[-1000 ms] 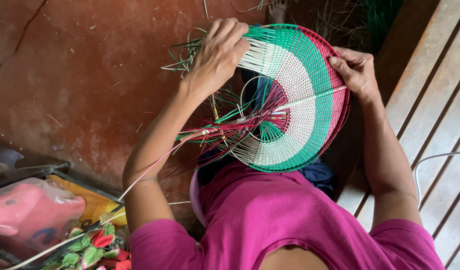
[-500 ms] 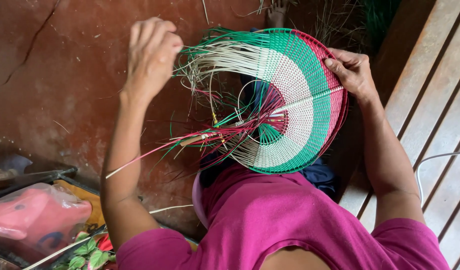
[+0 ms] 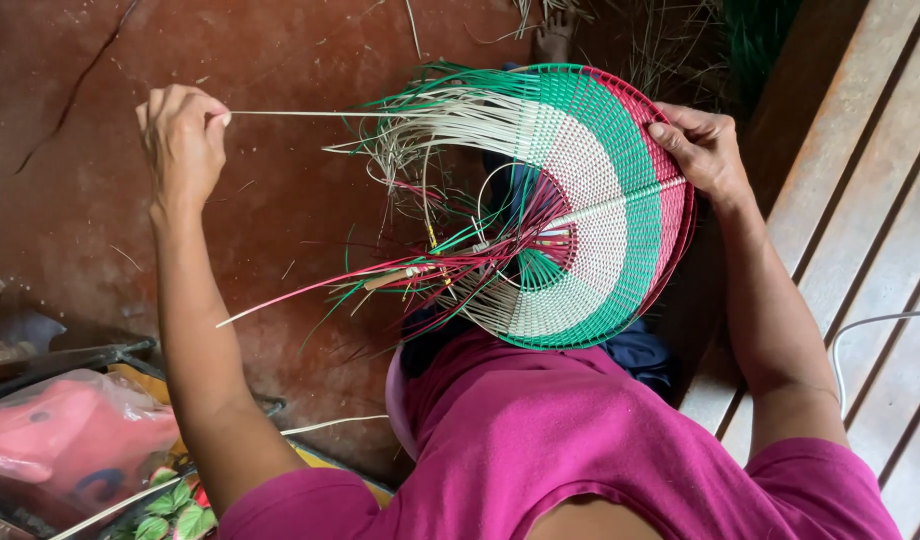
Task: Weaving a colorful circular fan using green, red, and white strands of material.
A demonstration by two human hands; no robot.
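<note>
A round woven fan [image 3: 600, 200] with green, white and red bands is held upright in front of me. Loose green, white and red strips fan out from its unwoven left side. My right hand [image 3: 702, 150] grips the fan's red right rim, thumb on the front. My left hand [image 3: 183, 140] is far out to the left, pinching one pale strip [image 3: 300, 113] that runs taut and level back to the fan's upper left edge. A red strip [image 3: 280, 303] sticks out low to the left.
The floor [image 3: 260, 60] is reddish-brown, with bits of straw. Wooden slats [image 3: 870, 150] run along the right, with a white cable [image 3: 870, 322] over them. A pink plastic-wrapped bundle [image 3: 70, 440] and a leaf-patterned item [image 3: 170, 505] lie at the lower left.
My left hand has moved from the fan's upper left edge out to the left, drawing one pale strip taut. My right hand has stayed on the rim.
</note>
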